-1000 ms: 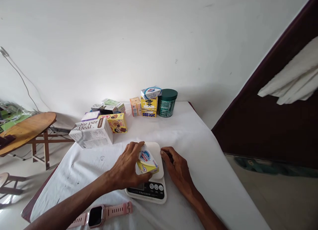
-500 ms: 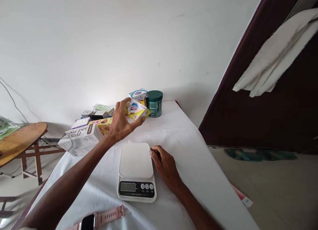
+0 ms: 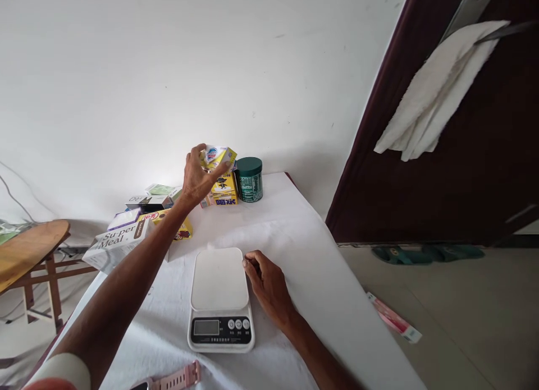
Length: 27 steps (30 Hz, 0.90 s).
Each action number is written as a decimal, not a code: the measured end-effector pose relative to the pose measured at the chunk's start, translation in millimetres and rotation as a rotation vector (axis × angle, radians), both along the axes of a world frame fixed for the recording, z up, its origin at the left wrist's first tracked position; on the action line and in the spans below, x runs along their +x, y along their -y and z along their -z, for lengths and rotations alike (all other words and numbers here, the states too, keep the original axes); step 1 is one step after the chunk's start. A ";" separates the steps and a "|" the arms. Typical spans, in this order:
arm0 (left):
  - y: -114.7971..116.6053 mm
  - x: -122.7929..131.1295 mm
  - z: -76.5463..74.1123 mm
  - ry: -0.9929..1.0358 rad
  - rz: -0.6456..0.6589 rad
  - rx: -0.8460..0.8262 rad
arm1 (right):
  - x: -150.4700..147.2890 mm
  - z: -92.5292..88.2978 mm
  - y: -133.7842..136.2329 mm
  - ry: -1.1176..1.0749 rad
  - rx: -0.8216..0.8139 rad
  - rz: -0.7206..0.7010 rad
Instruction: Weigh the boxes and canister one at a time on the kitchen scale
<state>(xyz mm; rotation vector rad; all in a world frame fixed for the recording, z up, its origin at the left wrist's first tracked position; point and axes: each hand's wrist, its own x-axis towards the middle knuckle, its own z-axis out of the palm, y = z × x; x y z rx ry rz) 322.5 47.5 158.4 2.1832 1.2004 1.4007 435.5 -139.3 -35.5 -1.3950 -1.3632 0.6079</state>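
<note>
My left hand [image 3: 197, 177] is closed around a yellow-and-white soap box [image 3: 219, 156], held tilted over the yellow box [image 3: 225, 189] at the back of the table. Whether the two boxes touch, I cannot tell. A white kitchen scale [image 3: 219, 280] lies at the front with its platform bare; its display looks blank. Against the platform's right edge rests my right hand [image 3: 269, 283], thumb and fingers curled together; what they hold, if anything, is hidden. Just right of the yellow box stands a green lidded tub [image 3: 250, 179].
On the left are a Super Meal box [image 3: 118, 241] and several other cartons, partly behind my left forearm. A pink watch [image 3: 177, 377] lies at the front edge. A wooden stool [image 3: 37, 247] stands left; slippers [image 3: 402, 255] and a red-white carton [image 3: 393, 317] lie on the floor.
My left hand has carried the soap box up and away, over the yellow box, which now shows more fully. My right hand stays by the scale. The view has shifted slightly right.
</note>
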 end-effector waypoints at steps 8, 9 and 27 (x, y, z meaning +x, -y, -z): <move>-19.9 -2.0 -18.2 0.018 -0.026 0.035 | -0.8 1.1 0.0 -0.003 0.018 0.003; -19.2 2.9 -19.0 -0.005 -0.011 0.031 | -0.9 1.7 -0.5 -0.001 0.020 0.003; -60.4 113.8 -15.6 -0.808 0.004 -0.139 | -0.1 4.2 -0.7 0.036 0.022 0.021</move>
